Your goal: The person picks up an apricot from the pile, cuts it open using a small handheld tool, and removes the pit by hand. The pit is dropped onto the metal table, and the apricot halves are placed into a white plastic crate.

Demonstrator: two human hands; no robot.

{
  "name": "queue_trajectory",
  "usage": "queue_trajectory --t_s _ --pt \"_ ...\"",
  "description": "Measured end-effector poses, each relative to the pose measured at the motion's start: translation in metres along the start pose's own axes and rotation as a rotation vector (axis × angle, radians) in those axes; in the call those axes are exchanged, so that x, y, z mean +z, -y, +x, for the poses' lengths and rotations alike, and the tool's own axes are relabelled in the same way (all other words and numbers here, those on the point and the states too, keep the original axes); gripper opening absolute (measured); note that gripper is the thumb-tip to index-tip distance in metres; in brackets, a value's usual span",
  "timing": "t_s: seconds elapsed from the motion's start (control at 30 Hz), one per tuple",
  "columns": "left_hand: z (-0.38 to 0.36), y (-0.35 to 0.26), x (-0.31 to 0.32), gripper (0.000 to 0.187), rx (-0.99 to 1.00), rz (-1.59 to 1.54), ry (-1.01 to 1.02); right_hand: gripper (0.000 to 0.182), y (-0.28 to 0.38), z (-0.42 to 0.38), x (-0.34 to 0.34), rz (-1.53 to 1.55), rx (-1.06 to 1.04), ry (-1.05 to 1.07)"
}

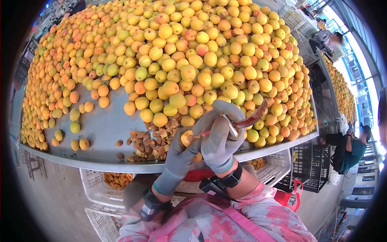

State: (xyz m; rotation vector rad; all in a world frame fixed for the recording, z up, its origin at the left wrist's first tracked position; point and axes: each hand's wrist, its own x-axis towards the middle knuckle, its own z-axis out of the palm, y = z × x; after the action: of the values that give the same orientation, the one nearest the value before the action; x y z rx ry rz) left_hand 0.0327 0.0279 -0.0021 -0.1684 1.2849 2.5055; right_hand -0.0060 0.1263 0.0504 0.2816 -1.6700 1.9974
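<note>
My left hand [177, 159], in a grey glove, holds a small yellow apricot [188, 138] just over the table's front edge. My right hand [219, 137], also gloved, grips a knife [250, 119] with a curved, rusty-looking blade that sticks out to the right; its blade base meets the apricot. Both hands hover in front of a heap of brown apricot pits [155, 141] on the grey metal table [105, 125]. A huge pile of yellow and orange apricots [193, 52] covers most of the table behind them.
White plastic crates [96, 187] sit under the table's front edge; one holds halved apricots [117, 179]. Black crates [310, 165] stand at the right. A person in a teal top [350, 151] sits at the far right, another person [328, 40] beyond the table.
</note>
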Motion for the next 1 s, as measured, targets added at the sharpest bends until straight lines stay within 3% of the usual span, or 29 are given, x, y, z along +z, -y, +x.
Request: queue_trajectory --t_s 0.1,0.43,0.53,0.6,0.63,0.7,0.8,0.83,0.9,0.97,1.0 --pt "0.000 0.005 -0.002 0.037 0.126 0.150 0.022 0.032 -0.002 -0.006 -0.003 -0.012 0.027 0.031" --pt "-0.001 0.010 -0.004 0.038 0.267 0.287 0.006 0.029 -0.004 -0.003 0.001 -0.154 -0.048 0.083" --pt "-0.005 0.002 -0.001 0.039 0.101 0.217 -0.011 0.023 0.004 0.017 0.007 -0.255 0.063 0.062" --pt "-0.001 0.002 -0.006 0.042 0.196 0.419 0.069 0.025 -0.002 0.031 0.002 0.298 0.439 -0.051" --pt "-0.001 -0.001 -0.005 0.042 0.194 0.419 0.073 0.035 -0.011 0.033 0.003 0.263 0.473 -0.125" --pt "-0.004 -0.012 0.000 0.043 -0.122 0.070 0.118 0.035 -0.019 0.035 -0.002 0.298 0.497 -0.141" --pt "-0.003 -0.020 -0.002 0.041 -0.194 0.104 0.122 0.038 -0.019 0.036 -0.001 0.342 0.556 -0.205" --pt "-0.002 -0.016 -0.003 0.041 -0.195 0.105 0.122 0.038 -0.018 0.035 0.000 0.285 0.538 -0.211" --pt "0.001 -0.004 -0.008 0.042 -0.015 0.261 0.094 0.038 -0.011 0.032 0.005 0.229 0.518 -0.218" --pt "0.001 -0.001 -0.005 0.043 -0.008 0.207 0.090 0.036 0.000 0.024 0.011 0.067 0.411 -0.003" --pt "0.001 -0.001 -0.004 0.044 -0.002 0.151 0.085 0.036 -0.004 0.026 0.007 0.069 0.411 -0.005"
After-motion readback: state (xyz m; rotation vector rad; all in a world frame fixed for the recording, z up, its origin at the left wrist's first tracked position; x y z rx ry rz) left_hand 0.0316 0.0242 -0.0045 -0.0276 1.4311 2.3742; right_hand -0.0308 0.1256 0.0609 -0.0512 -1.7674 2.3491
